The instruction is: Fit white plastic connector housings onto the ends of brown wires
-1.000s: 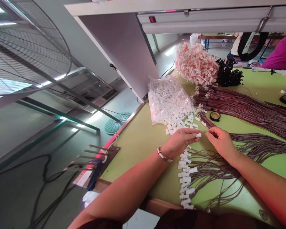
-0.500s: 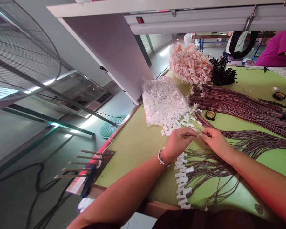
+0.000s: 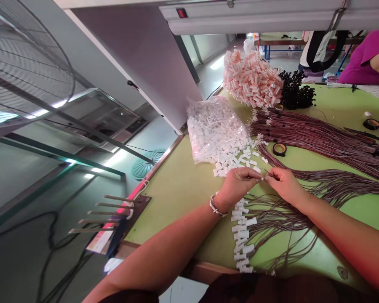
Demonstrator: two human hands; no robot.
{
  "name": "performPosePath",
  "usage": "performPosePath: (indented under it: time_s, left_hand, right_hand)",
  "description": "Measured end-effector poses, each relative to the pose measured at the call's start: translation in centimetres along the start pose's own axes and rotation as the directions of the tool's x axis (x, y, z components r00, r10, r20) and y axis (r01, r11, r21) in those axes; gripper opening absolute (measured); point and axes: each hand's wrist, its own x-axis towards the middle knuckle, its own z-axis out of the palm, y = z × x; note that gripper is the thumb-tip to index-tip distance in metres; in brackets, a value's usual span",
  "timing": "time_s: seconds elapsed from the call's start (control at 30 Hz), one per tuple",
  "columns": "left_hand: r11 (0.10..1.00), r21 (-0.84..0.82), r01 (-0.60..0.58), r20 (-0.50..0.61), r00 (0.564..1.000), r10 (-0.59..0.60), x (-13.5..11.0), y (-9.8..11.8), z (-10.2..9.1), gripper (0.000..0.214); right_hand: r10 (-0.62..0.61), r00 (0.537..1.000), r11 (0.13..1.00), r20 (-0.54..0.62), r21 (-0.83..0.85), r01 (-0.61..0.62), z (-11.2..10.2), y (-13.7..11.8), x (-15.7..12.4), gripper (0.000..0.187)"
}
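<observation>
My left hand (image 3: 238, 185) pinches a small white plastic connector (image 3: 260, 178) over the green table (image 3: 183, 185). My right hand (image 3: 282, 183) is closed on the end of a thin brown wire (image 3: 306, 198), its fingertips touching the connector. Below my hands lies a row of brown wires with white connectors fitted (image 3: 241, 235). Loose white connectors (image 3: 236, 160) spill from a clear plastic bag (image 3: 216, 126) just beyond my left hand. A bracelet sits on my left wrist.
Long bundles of brown wires (image 3: 318, 139) cross the table to the right, with tape rolls (image 3: 279, 149) among them. A pile of pink-white parts (image 3: 252, 80) and black parts (image 3: 295, 90) lies behind. Another person in a magenta top (image 3: 366, 59) sits at the far right. A fan guard (image 3: 25, 71) stands left.
My hands have drawn closer together, with the wire end brought up to the connector. The view has shifted slightly up and left.
</observation>
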Motion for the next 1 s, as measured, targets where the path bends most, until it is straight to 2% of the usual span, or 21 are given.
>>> performPosePath:
  time_s: [0.1,0.17,0.27,0.37,0.47,0.57,0.7,1.0]
  left_hand:
    - [0.999,0.029,-0.025,-0.015,1.0,0.025,0.0,0.0,0.2,0.006]
    - [0.999,-0.043,0.0,-0.028,1.0,-0.001,0.0,0.0,0.3,0.015]
    - [0.972,-0.211,0.107,0.002,0.994,-0.109,0.0,0.0,0.1,0.036]
    - [0.95,-0.223,0.221,0.076,0.975,-0.209,0.2,-0.1,-0.3,0.033]
    - [0.931,-0.252,0.266,0.113,0.963,-0.245,0.3,-0.1,-0.5,0.03]
    - [0.916,-0.289,0.278,0.118,0.96,-0.254,0.3,0.0,-0.3,0.026]
    - [0.925,-0.259,0.277,0.107,0.96,-0.258,0.2,0.1,0.2,0.02]
    - [0.948,-0.252,0.194,-0.007,0.979,-0.202,0.0,-0.5,1.3,0.016]
  right_hand:
    - [-0.018,1.0,1.0,-0.011,-0.004,0.018,0.0,0.0,0.0,0.023]
    - [-0.016,1.0,1.0,-0.02,0.007,0.016,-0.1,-0.1,-0.1,0.024]
    - [-0.027,0.999,1.0,-0.026,-0.015,0.027,-0.2,-0.3,-0.1,0.023]
    - [-0.103,0.994,0.991,-0.048,-0.088,0.099,-0.3,-0.4,-0.2,0.021]
    - [-0.16,0.985,0.979,-0.058,-0.139,0.151,-0.2,-0.3,-0.3,0.019]
    - [-0.172,0.985,0.973,-0.033,-0.161,0.164,0.1,-0.2,-0.4,0.018]
    - [-0.163,0.986,0.973,-0.032,-0.171,0.155,0.4,0.1,-0.4,0.017]
    - [-0.153,0.985,0.985,-0.073,-0.09,0.147,0.9,0.4,-0.4,0.02]
